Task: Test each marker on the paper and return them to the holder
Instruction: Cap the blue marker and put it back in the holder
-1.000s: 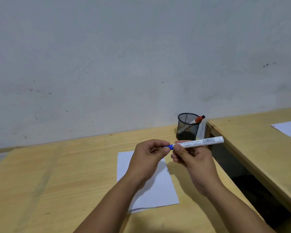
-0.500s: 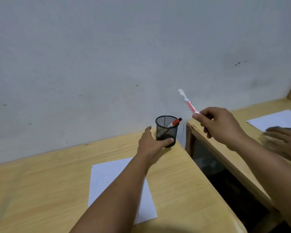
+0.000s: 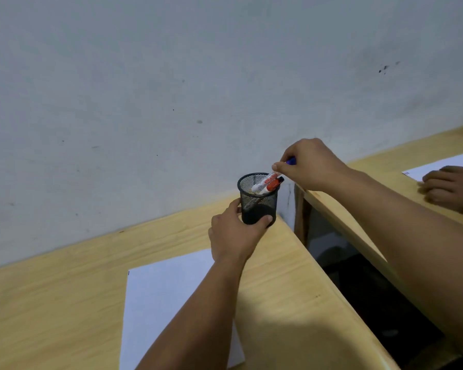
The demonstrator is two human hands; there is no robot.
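— Any writing you can make out?
— Only on the white marker (image 3: 264, 182) slanting into the mesh holder (image 3: 257, 201); red print runs along its barrel, but the letters are too small and blurred to read.
— The red-capped marker (image 3: 273, 184) next to it?
— No legible label on what shows; only the cap and a bit of barrel.
— And the paper (image 3: 169, 305) on the table (image 3: 51, 303)?
— Blank as far as I can see; one tiny dark mark at its far left corner, not readable.

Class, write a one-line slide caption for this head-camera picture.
Left hand steadies the mesh holder while the right hand lowers a blue-capped marker into it.
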